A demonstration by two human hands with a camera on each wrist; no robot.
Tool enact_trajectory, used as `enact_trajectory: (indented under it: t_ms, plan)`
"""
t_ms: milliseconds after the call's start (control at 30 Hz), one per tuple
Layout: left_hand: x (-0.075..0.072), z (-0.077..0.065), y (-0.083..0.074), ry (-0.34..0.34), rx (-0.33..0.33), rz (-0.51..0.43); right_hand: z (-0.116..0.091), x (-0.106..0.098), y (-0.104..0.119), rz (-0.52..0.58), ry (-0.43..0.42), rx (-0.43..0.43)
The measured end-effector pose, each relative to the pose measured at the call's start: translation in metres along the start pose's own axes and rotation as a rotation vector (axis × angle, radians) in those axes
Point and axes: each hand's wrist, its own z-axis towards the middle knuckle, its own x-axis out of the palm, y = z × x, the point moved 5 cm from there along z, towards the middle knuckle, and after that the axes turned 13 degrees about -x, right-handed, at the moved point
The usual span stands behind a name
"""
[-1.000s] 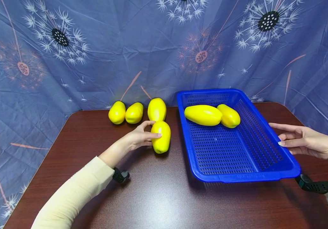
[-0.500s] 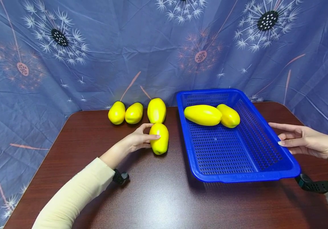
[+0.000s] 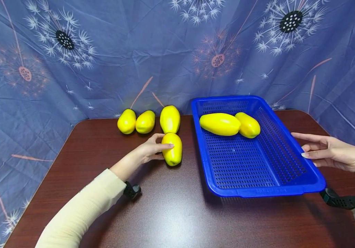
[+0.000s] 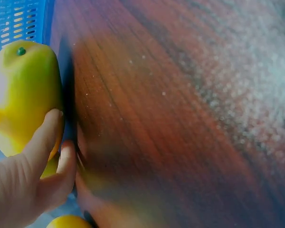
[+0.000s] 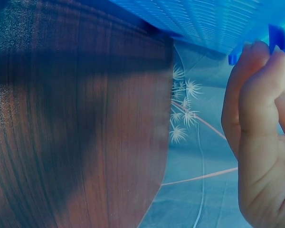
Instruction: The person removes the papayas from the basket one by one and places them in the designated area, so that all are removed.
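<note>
The left hand (image 3: 152, 148) gripped a yellow fruit (image 3: 174, 155) between thumb and fingers at the centre of the head view. The right hand (image 3: 335, 151), at the right, pinched the rim of the blue basket (image 3: 270, 192). A second fruit (image 3: 170, 118) lay just above the held one; two smaller fruits (image 3: 126, 121) lay side by side left of it. In the basket's upper part, a long fruit (image 3: 219, 124) touched a shorter fruit (image 3: 249, 126). Under everything was a brown table (image 3: 128, 220); a patterned cloth (image 3: 118, 69) filled the top.

Front counter (image 3: 152, 210) passable; strip free between near fruit (image 3: 172, 155) and blue basket (image 3: 203, 155), whose wall bars sideways entry; basket's near half open from above; rear fruit (image 3: 170, 119) blocks behind
</note>
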Motion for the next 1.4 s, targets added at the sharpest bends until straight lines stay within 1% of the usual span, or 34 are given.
enact_trajectory:
  t_ms: [167, 400, 767, 967, 1133, 1400]
  plan:
    - [-0.001, 0.0, 0.001, 0.011, -0.023, -0.011, 0.001, 0.0, 0.001, 0.007, 0.011, -0.006]
    - [-0.003, 0.0, 0.0, 0.022, -0.043, -0.004, 0.001, 0.0, 0.002, 0.02, 0.015, -0.005]
    - [-0.003, 0.001, 0.001, 0.021, -0.049, -0.003, 0.002, 0.001, 0.002, 0.037, 0.027, -0.014]
    - [-0.005, 0.0, 0.001, 0.021, -0.05, -0.01, 0.002, 0.001, 0.002, 0.032, 0.025, -0.011]
    - [-0.009, -0.002, 0.002, 0.028, -0.046, -0.005, 0.001, 0.001, 0.001, 0.024, 0.012, -0.005]
    - [-0.019, -0.006, 0.002, 0.031, -0.042, 0.024, 0.0, 0.0, 0.0, 0.029, 0.018, -0.012]
